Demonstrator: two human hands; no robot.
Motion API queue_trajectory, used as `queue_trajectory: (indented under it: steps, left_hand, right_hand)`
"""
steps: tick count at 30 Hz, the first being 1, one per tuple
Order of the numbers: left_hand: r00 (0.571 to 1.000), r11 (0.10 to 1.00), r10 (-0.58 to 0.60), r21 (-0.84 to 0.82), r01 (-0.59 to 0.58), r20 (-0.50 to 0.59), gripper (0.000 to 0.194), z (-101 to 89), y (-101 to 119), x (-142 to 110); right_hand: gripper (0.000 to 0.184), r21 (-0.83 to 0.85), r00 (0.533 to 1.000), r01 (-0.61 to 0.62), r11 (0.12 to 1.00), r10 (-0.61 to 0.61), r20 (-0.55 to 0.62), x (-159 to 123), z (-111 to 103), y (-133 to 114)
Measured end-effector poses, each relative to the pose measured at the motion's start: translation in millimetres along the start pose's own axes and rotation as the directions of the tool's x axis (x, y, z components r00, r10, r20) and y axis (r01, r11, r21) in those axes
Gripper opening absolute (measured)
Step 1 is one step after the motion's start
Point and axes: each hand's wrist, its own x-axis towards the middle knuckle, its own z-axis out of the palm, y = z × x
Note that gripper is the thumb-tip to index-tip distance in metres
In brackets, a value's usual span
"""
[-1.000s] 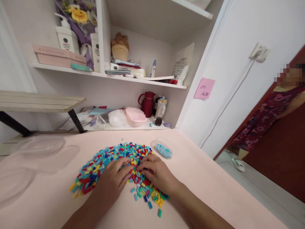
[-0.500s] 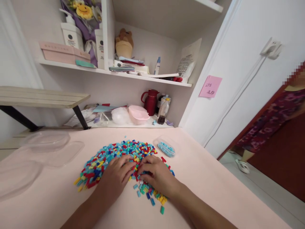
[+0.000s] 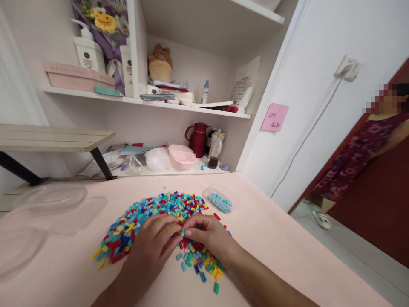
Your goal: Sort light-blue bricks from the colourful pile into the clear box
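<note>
A spread pile of small, colourful toy building bricks [image 3: 140, 213] lies on the pink tabletop, with light blue ones the most common. Over its front part, my right hand [image 3: 207, 234] is closed, pinching a light blue brick [image 3: 183, 233] between thumb and fingertips. My left hand [image 3: 156, 238] is beside it with curled fingers, its fingertips meeting the right hand's; whatever is between them is hidden. Just beyond the pile to the right, a clear plastic container [image 3: 220, 201] holds only light blue bricks.
Clear plastic containers and lids [image 3: 76, 215] lie at the left, near a slatted wooden stand [image 3: 54, 136]. Behind the table, a shelf carries a pink tub [image 3: 182, 157], a red jug [image 3: 197, 140] and a bottle [image 3: 215, 151]. Another person [image 3: 361, 149] stands in the doorway at right.
My hands have risen slightly from the pile and come together at the fingertips. A light blue brick now shows in my right hand's pinch. The camera view has shifted a little.
</note>
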Motion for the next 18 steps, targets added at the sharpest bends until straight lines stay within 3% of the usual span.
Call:
queue_trajectory:
  steps: [18]
  left_hand:
    - [0.999, 1.000, 0.023, -0.008, -0.023, 0.037, 0.017, 4.9, -2.6, -3.8]
  right_hand:
    - [0.040, 0.152, 1.000, -0.003, 0.988, 0.006, -0.021, 1.5, 4.4, 3.7]
